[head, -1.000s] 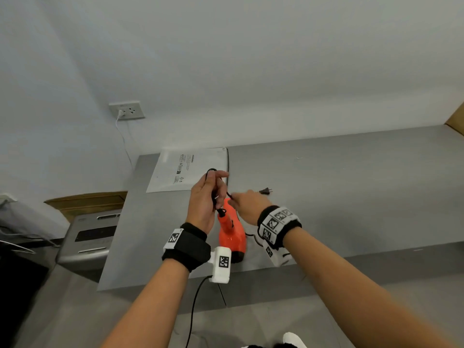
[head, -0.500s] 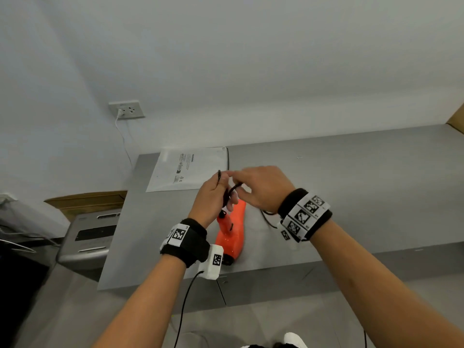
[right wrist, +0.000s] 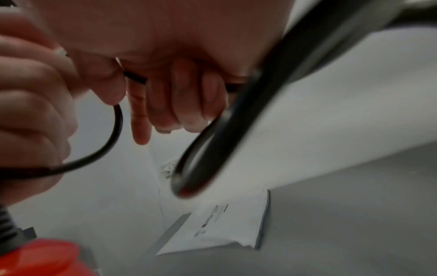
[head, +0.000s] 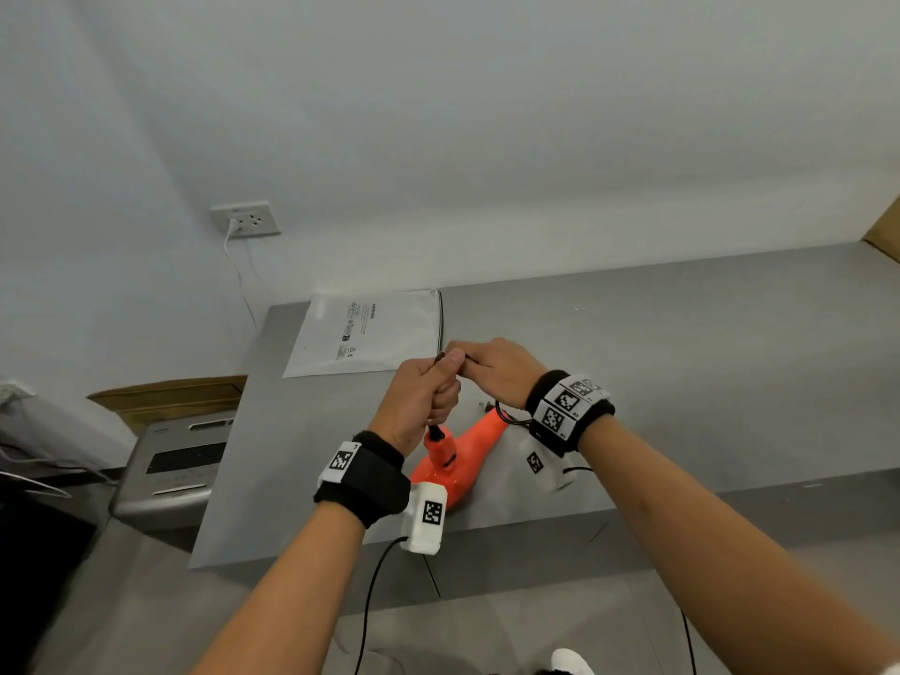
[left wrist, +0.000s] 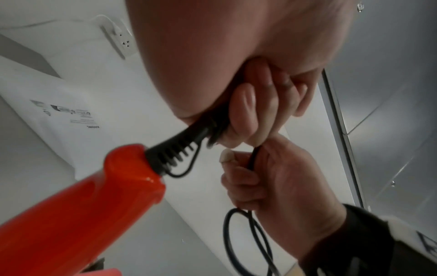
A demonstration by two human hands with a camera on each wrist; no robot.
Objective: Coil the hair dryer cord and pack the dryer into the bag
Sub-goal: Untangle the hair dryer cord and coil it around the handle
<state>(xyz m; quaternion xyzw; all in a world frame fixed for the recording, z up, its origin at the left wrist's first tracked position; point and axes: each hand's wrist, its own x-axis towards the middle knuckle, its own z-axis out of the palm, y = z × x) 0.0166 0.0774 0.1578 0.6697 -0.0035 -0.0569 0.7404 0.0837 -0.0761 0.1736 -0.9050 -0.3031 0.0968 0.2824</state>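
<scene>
Head view: an orange hair dryer (head: 465, 455) lies near the grey table's (head: 682, 382) front edge. Above it, the left hand (head: 423, 401) grips gathered black cord (left wrist: 246, 240); the right hand (head: 496, 372), touching it, pinches another loop. Beyond lies the flat white bag (head: 370, 333).

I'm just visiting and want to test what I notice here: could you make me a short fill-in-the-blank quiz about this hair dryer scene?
1. The plastic hair dryer lying on the grey table is coloured ____.
2. Both the left hand and the right hand grip the thin black ____.
3. The flat white plastic bag lies on the ____.

Missing words: orange; cord; table.
</scene>
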